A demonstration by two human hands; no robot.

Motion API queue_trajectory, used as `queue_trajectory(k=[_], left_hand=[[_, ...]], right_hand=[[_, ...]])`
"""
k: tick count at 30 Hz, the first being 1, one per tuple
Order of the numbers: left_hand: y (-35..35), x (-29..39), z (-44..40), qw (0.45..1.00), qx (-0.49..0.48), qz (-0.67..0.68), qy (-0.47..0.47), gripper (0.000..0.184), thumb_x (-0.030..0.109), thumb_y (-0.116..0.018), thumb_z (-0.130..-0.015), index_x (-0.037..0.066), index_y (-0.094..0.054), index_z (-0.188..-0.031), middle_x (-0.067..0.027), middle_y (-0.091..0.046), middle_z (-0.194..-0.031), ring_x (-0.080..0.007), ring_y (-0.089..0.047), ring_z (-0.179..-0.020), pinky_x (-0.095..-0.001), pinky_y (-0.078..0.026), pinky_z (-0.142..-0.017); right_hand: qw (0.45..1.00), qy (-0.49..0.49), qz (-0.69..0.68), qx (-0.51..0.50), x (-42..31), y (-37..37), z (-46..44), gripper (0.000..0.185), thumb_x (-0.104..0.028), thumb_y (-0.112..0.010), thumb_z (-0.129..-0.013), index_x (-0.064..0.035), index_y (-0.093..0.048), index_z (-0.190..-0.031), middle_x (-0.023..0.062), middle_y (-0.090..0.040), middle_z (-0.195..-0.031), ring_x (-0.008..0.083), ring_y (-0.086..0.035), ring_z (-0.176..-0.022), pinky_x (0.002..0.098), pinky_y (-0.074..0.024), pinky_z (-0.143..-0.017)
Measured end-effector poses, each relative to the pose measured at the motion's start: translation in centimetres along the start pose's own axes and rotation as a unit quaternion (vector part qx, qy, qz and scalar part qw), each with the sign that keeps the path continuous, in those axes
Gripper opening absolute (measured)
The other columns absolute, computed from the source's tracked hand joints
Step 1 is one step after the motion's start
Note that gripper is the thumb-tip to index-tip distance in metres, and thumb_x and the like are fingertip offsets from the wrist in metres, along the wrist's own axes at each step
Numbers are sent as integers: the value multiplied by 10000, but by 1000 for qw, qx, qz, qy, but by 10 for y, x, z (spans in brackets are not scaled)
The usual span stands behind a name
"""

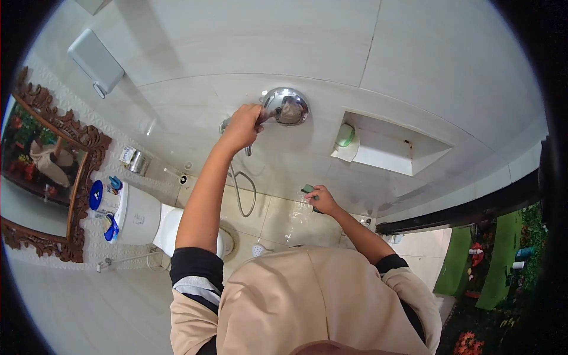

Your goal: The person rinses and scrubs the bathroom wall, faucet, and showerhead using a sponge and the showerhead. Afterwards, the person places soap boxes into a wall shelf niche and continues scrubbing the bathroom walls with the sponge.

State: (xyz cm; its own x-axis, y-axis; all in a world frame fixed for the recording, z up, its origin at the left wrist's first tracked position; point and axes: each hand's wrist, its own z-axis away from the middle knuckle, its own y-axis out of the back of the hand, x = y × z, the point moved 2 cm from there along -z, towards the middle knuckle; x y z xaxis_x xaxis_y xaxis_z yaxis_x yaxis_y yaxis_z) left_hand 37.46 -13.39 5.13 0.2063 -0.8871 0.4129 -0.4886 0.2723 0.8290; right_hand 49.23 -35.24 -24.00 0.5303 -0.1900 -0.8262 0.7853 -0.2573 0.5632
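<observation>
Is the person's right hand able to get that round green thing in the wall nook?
Probably yes. The nook is open-fronted, and nothing seems to block the round green thing. The right hand holds a small green pad, though, so it might need freeing first.

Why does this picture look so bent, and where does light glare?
Head view: likely a wide lens, as wall seams bow and corners go black; same view: bright glints on the chrome fixture and the floor.

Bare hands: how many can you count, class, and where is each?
2: the left hand is at the round chrome valve; the right hand is lower, holding a green pad.
</observation>
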Motion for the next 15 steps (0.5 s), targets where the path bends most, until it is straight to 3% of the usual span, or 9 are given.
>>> queue_trajectory(k=[2, 4, 8, 10, 12, 15], left_hand=[[0, 1, 2, 999, 29, -27, -8, 246, -25, -599, -586, 62, -509, -798, -85, -528, -750, -291, -482, -770, -377, -375, -673], [-3, 4, 5, 998, 59, -30, -18, 237, -28, -593, -585, 59, -506, -788, -93, -524, -737, -296, -480, -766, -378, -374, -676], [-25, 1, 9, 986, 163, -36, -3, 192, -50, -558, -588, 48, -490, -739, -113, -517, -701, -307, -478, -758, -378, -372, -679], [-31, 3, 11, 987, 159, -36, 15, 183, -66, -528, -607, 40, -466, -742, -111, -522, -742, -308, -475, -780, -391, -366, -739], [-36, 4, 13, 972, 209, -105, -5, 282, -78, -519, -615, 41, -457, -863, -118, -510, -839, -302, -466, -848, -444, -319, -840], [-43, 1, 13, 962, 260, -87, -10, 406, -81, -520, -619, 32, -410, -993, -120, -477, -935, -293, -445, -922, -503, -241, -909]], right_hand=[[1000, 9, -1, -9, 5, 0, 2, 214, -136, -622, -630, -136, -648, -842, 115, -554, -952, 276, -413, -1025, 341, -339, -885], [998, 42, 15, 34, 5, 2, 4, 155, -157, -619, -632, -141, -653, -782, 83, -601, -827, 295, -462, -967, 347, -391, -830], [999, 39, 7, 15, 8, 0, 3, 156, -158, -618, -633, -143, -653, -784, 107, -588, -863, 295, -463, -966, 347, -391, -831], [999, 32, 8, 24, 15, -4, 3, 153, -161, -616, -636, -142, -653, -783, 128, -572, -890, 294, -464, -967, 346, -391, -830], [999, 38, 7, 13, 18, -4, 2, 153, -161, -616, -637, -141, -653, -784, 135, -566, -900, 294, -464, -968, 345, -391, -829], [999, 47, 10, 7, 21, -3, 2, 150, -156, -616, -638, -140, -653, -782, 137, -564, -903, 292, -464, -966, 344, -391, -828]])
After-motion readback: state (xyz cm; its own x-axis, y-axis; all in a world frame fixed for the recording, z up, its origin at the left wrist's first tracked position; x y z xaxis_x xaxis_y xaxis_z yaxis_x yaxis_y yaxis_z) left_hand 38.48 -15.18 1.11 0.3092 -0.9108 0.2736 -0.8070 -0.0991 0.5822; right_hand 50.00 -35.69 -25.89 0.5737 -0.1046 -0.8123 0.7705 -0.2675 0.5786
